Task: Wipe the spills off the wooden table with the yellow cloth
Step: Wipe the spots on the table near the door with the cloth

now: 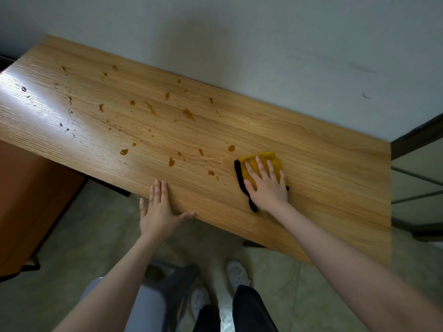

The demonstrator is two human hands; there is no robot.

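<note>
A folded yellow cloth (263, 161) with a black edge lies on the wooden table (323, 178), right of centre. My right hand (267, 185) presses flat on it, fingers straight and spread. Several brown spills (188, 114) dot the tabletop to the left of the cloth, the nearest drops (231, 148) just beyond the cloth's far left corner. My left hand (159, 212) rests flat on the table's near edge, fingers straight, thumb out along the edge, holding nothing.
A pale wall (263, 56) runs along the table's far side. An orange-brown cabinet (26, 200) stands at the left, a dark metal frame (417, 164) at the right. A grey stool (167, 281) and my white shoes (237, 274) are on the tiled floor.
</note>
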